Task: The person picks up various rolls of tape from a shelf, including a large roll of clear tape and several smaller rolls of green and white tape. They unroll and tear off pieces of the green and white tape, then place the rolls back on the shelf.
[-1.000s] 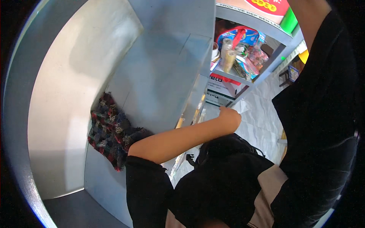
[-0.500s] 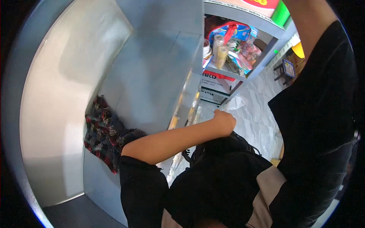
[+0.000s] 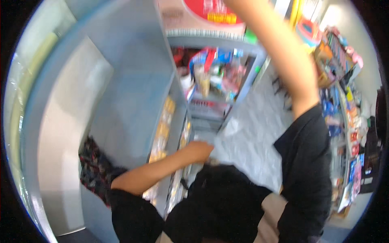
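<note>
My left hand (image 3: 201, 152) is held in front of my waist, closed into a fist; motion blur and the angle hide whatever may be inside it. Upward across the top right reaches my right forearm (image 3: 289, 48), and its hand lies beyond the picture's upper edge. Beside my left elbow, a dark plaid cloth (image 3: 94, 172) with red patches rests on a grey shelf board (image 3: 125, 105).
Ahead, a grey shelf unit (image 3: 202, 41) holds mixed goods, with boxes (image 3: 208, 108) below. Small packs (image 3: 162, 131) line a lower shelf on the left. Tiled floor (image 3: 251, 137) runs between this and crowded shelves (image 3: 350, 133) on the right.
The view has swung right and up, bringing the right-hand shelves into sight. In the picture, my left fist sits lower and further left; my right forearm shows more of its length.
</note>
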Available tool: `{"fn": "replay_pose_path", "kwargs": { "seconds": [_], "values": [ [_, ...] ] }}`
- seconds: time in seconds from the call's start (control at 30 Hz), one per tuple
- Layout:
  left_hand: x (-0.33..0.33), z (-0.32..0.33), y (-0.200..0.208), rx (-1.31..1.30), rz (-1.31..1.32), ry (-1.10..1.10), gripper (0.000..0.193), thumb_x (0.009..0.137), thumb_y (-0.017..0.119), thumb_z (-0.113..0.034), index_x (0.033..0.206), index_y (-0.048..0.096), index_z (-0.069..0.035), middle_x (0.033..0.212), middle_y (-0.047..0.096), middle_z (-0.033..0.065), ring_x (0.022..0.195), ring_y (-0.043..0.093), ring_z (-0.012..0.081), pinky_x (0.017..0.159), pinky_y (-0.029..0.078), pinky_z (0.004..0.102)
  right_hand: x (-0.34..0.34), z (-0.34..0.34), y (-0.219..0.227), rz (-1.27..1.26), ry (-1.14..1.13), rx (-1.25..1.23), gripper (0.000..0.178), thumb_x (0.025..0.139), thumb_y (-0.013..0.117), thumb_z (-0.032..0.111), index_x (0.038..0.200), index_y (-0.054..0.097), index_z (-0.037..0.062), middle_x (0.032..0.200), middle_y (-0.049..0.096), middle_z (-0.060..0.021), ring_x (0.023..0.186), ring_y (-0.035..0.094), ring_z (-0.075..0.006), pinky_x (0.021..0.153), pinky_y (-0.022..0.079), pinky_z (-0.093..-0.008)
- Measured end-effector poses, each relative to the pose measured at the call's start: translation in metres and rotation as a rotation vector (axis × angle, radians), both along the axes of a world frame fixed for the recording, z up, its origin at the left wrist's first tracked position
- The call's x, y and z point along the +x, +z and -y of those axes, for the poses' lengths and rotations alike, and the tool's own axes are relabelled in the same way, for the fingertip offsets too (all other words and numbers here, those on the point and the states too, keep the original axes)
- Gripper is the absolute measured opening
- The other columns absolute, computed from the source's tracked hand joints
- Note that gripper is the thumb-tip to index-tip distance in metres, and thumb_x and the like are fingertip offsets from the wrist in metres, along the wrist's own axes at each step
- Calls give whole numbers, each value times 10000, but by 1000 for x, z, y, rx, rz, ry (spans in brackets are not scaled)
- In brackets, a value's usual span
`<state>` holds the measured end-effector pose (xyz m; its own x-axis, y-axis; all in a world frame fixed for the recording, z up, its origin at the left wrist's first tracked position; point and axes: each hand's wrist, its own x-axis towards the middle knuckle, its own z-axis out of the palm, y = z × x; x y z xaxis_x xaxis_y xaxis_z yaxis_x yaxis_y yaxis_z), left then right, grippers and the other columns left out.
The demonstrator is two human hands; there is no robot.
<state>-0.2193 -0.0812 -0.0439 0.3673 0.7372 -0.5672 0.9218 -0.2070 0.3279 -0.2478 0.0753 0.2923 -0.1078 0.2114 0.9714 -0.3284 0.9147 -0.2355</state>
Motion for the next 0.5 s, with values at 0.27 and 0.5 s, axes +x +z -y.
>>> {"fn": "replay_pose_path", "kwargs": {
  "seconds": [0.27,0.5],
  "values": [
    [-12,-18,9,445,417,477,449,802,534,-279,1184,423,-70,966,572,176,899,559,312,755,448,414,125,1,-69,-57,55,-335,436,605,732,54,989,543,-31,887,605,-70,804,575,-133,739,455,-262],
    [-28,-48,45,-986,2146,749,893,737,266,-716,1304,242,-28,1233,404,218,1050,463,417,863,370,543,204,47,-164,313,394,-674,634,476,798,69,1034,524,-56,1003,573,-124,900,549,-166,819,424,-302]
  ]
}}
